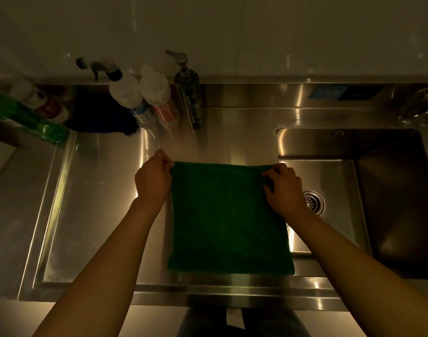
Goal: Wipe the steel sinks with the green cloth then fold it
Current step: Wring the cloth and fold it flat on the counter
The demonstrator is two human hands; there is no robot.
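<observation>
The green cloth [228, 218] is spread out as a flat square above the steel counter, its right edge reaching over the sink's left rim. My left hand [152, 177] pinches its far left corner. My right hand [284, 188] pinches its far right corner. The near edge of the cloth lies close to the counter's front lip. The steel sink [392, 215] is to the right, with a round drain [313, 203] partly behind my right hand.
Two spray bottles [129, 93] and a dark pump bottle [189, 93] stand at the back of the counter [98, 190]. Green and red-labelled bottles [28, 113] and a dark cloth [98, 113] sit at the back left. A tap [417, 105] is at the far right.
</observation>
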